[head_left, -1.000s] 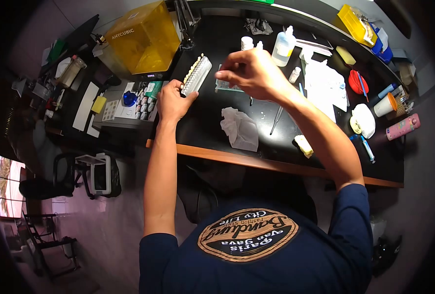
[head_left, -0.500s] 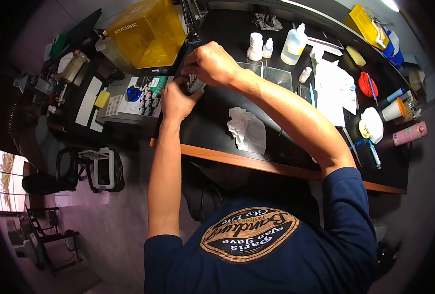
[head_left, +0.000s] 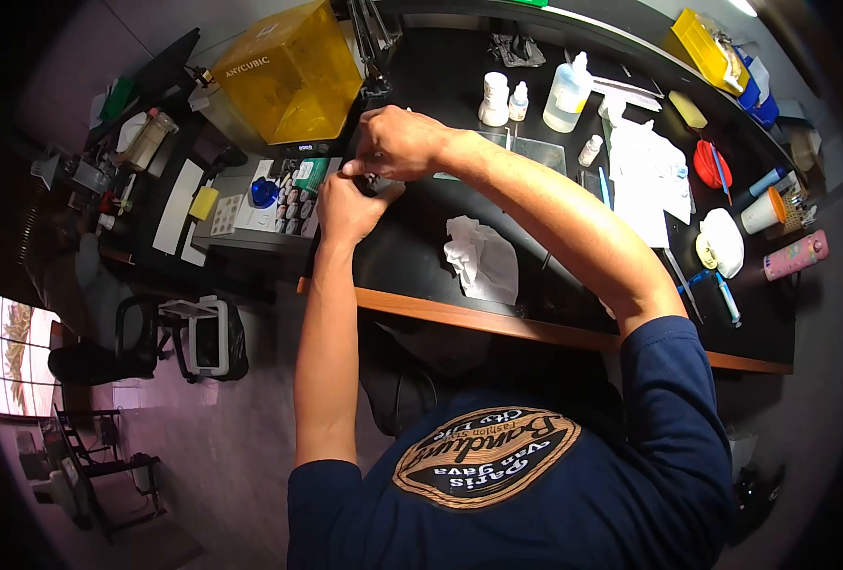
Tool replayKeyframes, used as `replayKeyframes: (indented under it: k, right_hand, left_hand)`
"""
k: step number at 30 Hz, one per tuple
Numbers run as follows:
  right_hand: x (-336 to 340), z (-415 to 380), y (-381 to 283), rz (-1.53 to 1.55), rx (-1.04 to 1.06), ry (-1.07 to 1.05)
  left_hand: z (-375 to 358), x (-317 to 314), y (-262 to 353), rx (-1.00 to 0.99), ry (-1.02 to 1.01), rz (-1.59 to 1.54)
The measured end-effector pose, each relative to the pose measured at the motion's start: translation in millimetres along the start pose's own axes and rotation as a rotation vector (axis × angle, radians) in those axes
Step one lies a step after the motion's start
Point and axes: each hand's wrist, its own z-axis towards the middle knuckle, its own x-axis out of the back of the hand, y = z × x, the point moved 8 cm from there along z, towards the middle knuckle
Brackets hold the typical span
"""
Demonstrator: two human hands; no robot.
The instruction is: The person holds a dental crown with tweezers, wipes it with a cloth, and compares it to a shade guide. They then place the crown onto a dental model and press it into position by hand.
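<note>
My left hand (head_left: 348, 211) is closed around a small dark-and-grey object (head_left: 374, 182) near the left end of the black table. Most of that object is hidden by my fingers, so its kind does not show. Directly above it is my right hand (head_left: 401, 142), its fingers bent and pressed together over the object. What those fingers pinch, if anything, is out of sight. A crumpled white tissue (head_left: 481, 258) lies on the table nearer to my body.
A yellow ANYCUBIC box (head_left: 293, 76) stands behind my hands. White bottles (head_left: 495, 99) and a clear bottle (head_left: 568, 95) are at the back. White cloths (head_left: 645, 166), a red dish (head_left: 711, 163) and a pink flask (head_left: 795, 256) are on the right. The wooden table edge (head_left: 498, 325) runs before me.
My right hand has come down and lower over the held object, which is now more covered. My left hand still grips it. The view has shifted slightly.
</note>
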Motion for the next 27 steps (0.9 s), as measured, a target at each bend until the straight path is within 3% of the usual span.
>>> replayKeyframes:
  k: [8, 12, 17, 18, 23, 27]
  right_hand:
    - [86, -57, 2, -0.087, 0.077, 0.276]
    - [125, -125, -19, -0.141, 0.056, 0.252]
    - [139, -221, -25, -0.031, -0.113, 0.276]
    - [139, -237, -21, 0.040, -0.047, 0.340]
    - [130, -299, -1, 0.131, -0.301, 0.419]
    - [121, -320, 18, 0.173, -0.285, 0.515]
  left_hand:
    - [0, -2, -5, 0.004, 0.014, -0.056]
    - [-5, 8, 9, 0.027, 0.037, 0.075]
    - [-1, 6, 2, 0.109, 0.014, 0.139]
    - [-1, 5, 1, 0.100, 0.022, 0.137]
    - [-2, 7, 0, 0.085, 0.075, 0.194]
    - [-2, 7, -1, 0.075, 0.086, 0.202]
